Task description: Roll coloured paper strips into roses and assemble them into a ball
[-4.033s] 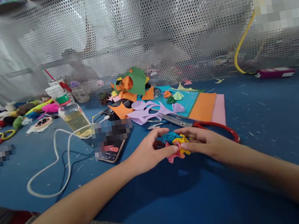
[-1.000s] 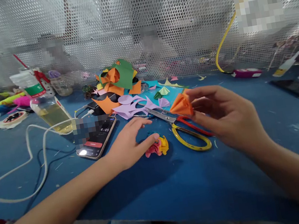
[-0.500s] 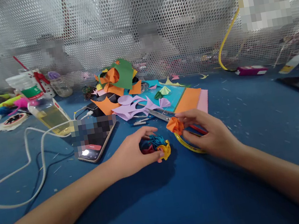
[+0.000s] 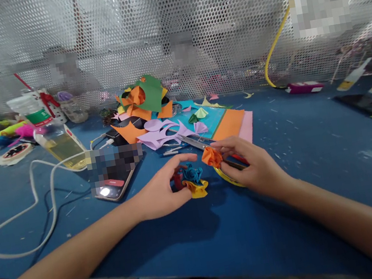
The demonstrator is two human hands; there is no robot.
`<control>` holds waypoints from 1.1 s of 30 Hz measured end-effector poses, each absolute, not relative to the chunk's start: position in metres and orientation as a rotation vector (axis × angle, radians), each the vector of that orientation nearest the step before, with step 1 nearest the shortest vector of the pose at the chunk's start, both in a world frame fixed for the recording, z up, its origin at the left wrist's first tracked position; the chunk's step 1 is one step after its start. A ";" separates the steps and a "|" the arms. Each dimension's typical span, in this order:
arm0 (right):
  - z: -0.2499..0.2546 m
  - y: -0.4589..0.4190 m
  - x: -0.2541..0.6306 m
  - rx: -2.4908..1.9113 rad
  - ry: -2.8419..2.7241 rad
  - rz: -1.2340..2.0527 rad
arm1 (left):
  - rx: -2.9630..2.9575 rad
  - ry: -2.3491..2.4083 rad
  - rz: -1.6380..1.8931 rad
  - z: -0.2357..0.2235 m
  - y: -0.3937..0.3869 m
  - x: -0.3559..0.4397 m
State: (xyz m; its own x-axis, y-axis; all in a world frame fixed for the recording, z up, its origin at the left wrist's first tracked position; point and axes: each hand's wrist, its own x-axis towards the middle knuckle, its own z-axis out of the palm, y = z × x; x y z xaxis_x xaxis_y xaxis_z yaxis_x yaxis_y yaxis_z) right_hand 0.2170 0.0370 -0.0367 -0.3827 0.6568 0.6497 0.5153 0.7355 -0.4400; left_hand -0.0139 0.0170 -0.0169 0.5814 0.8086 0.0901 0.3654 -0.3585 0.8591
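Note:
My left hand (image 4: 161,186) curves around a small bunch of paper flowers. In the bunch are a blue paper flower (image 4: 191,173), a yellow paper flower (image 4: 198,189) and a red one partly hidden behind the fingers. The thumb lies by the yellow flower, with the index finger stretched out above the blue one. An orange paper flower (image 4: 212,157) is pinched between the thumb and fingertips of my right hand (image 4: 252,161), a short gap from the bunch. Beneath the right hand lie scissors (image 4: 193,142) with yellow and red on the handles, partly covered.
Behind the hands are lilac paper offcuts (image 4: 155,137), coloured paper sheets (image 4: 229,124) and a heap of green (image 4: 153,92) and orange scraps. To the left lie a phone (image 4: 118,174), a white cable (image 4: 36,202) and a bottle (image 4: 60,141). A perforated metal panel (image 4: 137,19) stands behind.
The orange flower in my right hand has come slightly left, closer to the bunch. My left thumb has shifted off the yellow flower's front, and the bunch has turned a little.

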 end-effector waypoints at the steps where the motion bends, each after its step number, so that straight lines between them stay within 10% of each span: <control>1: -0.036 0.037 0.217 -0.883 -2.073 0.222 | 1.971 0.965 0.654 -0.016 0.017 -0.014; 33: -0.029 0.019 0.212 -0.704 -2.398 0.517 | 2.855 1.024 0.141 0.026 0.016 -0.038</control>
State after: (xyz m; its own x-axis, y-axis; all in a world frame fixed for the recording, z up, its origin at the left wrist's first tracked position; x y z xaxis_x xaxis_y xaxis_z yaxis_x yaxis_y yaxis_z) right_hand 0.2121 0.0195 -0.0290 -0.6916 0.5875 0.4202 0.3623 0.7854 -0.5019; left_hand -0.0379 0.0165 0.0255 0.7687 0.6375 0.0514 0.6278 -0.7674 0.1301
